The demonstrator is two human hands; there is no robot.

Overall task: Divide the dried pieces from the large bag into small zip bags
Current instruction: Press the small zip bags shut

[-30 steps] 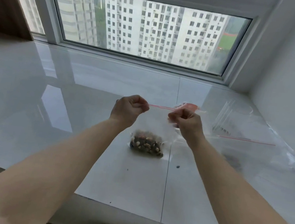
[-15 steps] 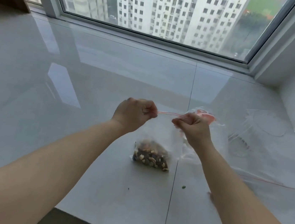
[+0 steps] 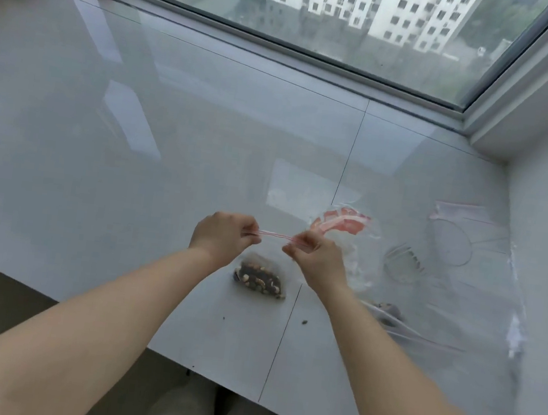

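Fingertips of both hands pinched the red zip strip of 1 small zip bag, the left hand at its left end and the right hand at its right, with the dried pieces sagging at the bottom just below the hands. Sealing well probably meant sliding the pinch along the whole strip, keeping it taut and level so nothing spilled. Right of the right hand lay the large clear bag and a pink-printed wrapper on the white sill. Crumbs lay nearer the person; nothing blocked the hands.
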